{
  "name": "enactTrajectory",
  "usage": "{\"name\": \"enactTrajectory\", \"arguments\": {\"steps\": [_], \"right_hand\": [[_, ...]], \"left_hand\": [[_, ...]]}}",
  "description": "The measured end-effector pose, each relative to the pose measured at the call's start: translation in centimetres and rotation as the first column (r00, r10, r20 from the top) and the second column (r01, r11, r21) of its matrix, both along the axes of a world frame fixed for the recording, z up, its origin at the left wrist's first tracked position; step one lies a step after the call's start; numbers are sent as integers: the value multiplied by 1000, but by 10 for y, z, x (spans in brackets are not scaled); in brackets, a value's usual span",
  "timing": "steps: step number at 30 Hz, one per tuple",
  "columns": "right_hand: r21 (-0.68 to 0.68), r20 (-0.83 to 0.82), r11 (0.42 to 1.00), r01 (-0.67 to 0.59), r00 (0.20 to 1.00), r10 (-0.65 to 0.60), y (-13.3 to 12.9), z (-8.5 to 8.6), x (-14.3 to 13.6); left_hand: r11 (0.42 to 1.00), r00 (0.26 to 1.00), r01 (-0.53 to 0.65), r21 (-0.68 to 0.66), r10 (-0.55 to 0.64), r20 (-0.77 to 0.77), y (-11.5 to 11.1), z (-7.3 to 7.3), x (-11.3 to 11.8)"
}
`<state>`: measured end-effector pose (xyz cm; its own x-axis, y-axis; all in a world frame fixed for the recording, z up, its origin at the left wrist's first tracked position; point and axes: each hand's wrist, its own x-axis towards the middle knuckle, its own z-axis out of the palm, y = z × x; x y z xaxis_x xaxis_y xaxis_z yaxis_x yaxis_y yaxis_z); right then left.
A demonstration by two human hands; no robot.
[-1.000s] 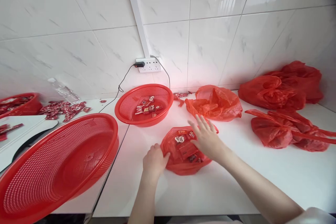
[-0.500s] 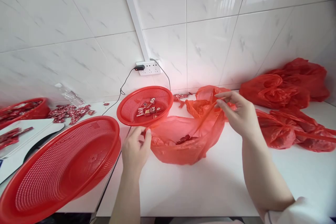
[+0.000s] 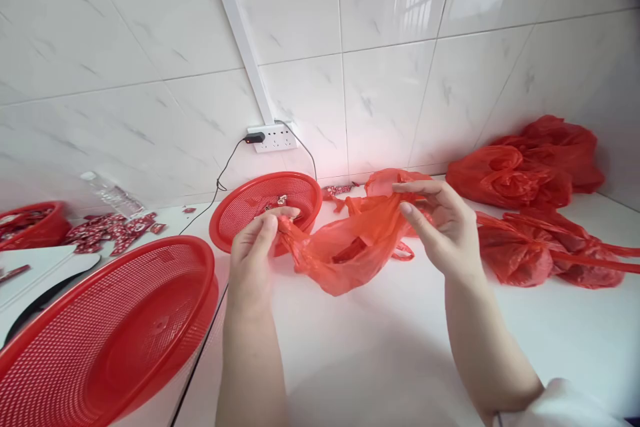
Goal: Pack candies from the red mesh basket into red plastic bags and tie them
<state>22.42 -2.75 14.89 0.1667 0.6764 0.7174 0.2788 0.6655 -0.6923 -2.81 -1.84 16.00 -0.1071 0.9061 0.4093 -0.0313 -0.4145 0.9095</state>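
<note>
A thin red plastic bag (image 3: 345, 257) hangs between my two hands above the white table, with some dark red packets showing inside it. My left hand (image 3: 257, 240) pinches the bag's left end, in front of a round red basket (image 3: 235, 213) that holds a few small packets. At the bag's right end, my right hand (image 3: 437, 220) grips the plastic between thumb and fingers. Another red bag (image 3: 387, 180) lies on the table behind the held one.
A large empty red basket (image 3: 135, 327) stands at the left, with scattered red packets (image 3: 117, 230) and a clear bottle (image 3: 115, 195) behind it. Filled red bags (image 3: 520, 160) lie at the right by the wall. A power strip (image 3: 275, 137) is on the wall.
Both hands have raised the bag, and its sides are drawn together into a narrower, sagging shape. The view has shifted slightly.
</note>
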Motion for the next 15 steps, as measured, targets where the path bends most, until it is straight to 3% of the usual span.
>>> {"name": "enactTrajectory", "arguments": {"steps": [3, 7, 10, 13, 15], "right_hand": [[63, 101, 997, -43, 994, 36, -3, 0, -8], [122, 302, 986, -111, 951, 69, -4, -1, -18], [109, 349, 981, -158, 930, 111, 0, -3, -21], [86, 348, 981, -174, 928, 134, 3, -3, -20], [68, 345, 981, -180, 927, 146, 3, -3, -18]], "left_hand": [[969, 940, 246, -25, -232, 250, 3, -9, 8], [922, 860, 373, -101, -302, 412, 5, -13, 13], [881, 838, 461, -105, -394, 378, 7, -10, 11], [807, 811, 573, -141, -534, 239, 7, -6, 7], [781, 809, 588, -210, -576, 121, 5, -5, 7]]}}
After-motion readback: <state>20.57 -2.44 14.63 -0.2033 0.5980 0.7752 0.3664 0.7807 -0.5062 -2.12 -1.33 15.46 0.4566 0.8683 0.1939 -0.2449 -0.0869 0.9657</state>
